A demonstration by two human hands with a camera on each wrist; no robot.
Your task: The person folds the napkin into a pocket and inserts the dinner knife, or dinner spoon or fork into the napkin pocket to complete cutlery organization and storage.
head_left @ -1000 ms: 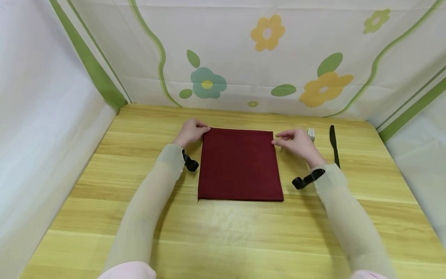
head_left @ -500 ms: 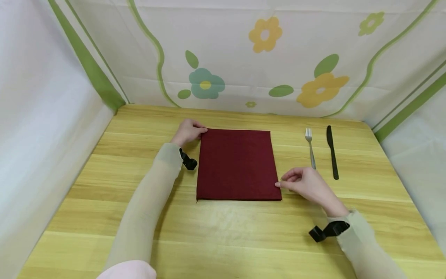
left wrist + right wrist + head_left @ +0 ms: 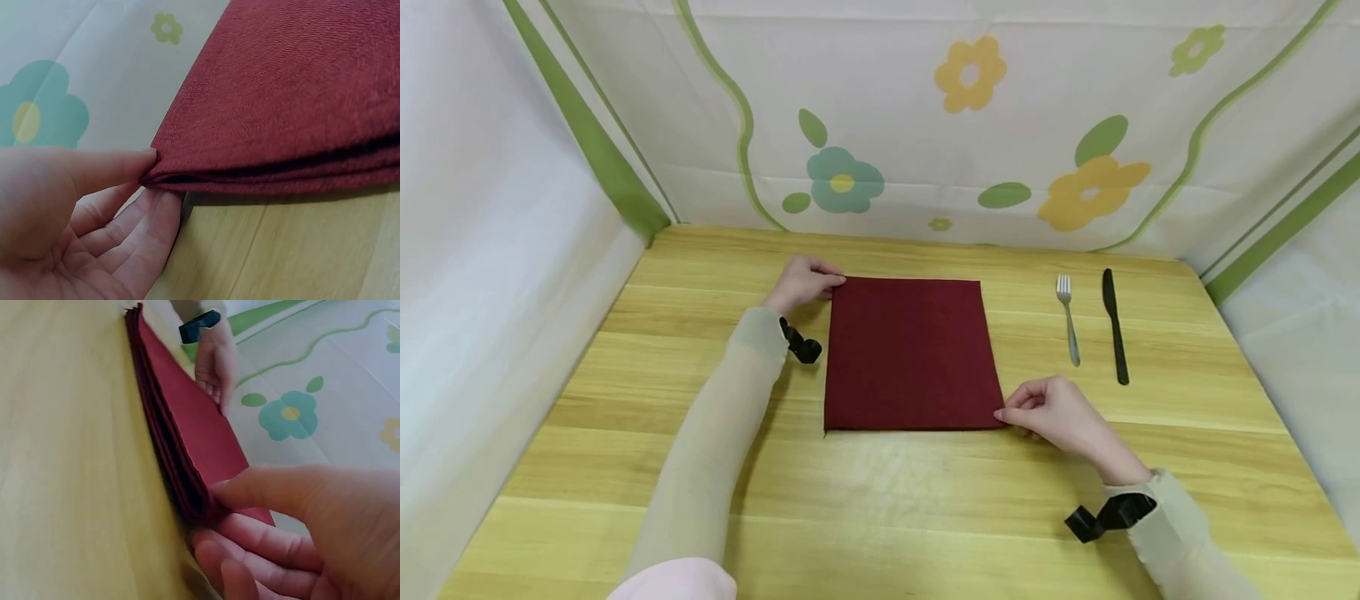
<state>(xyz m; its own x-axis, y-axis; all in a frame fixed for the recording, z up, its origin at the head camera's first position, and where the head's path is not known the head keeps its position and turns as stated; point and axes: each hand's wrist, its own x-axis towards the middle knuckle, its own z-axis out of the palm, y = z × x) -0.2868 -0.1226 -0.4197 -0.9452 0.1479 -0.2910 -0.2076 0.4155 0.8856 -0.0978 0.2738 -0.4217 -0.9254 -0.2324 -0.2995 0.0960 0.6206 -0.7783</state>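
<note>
A dark red cloth napkin, folded into a square of several layers, lies flat on the wooden table. At its far left corner my left hand pinches the layers between thumb and fingers; the left wrist view shows the thumb on top of the napkin and the fingers beneath. My right hand is at the near right corner. There, in the right wrist view, the thumb lies on the upper side of the napkin and the fingers curl under the folded edge.
To the right of the napkin lie a silver fork and a black knife, side by side. A white curtain with printed flowers hangs behind the wooden table.
From the napkin's far right corner, my right hand has come down along the right edge to the near right corner. The fork is uncovered. My left hand stays at the far left corner.
</note>
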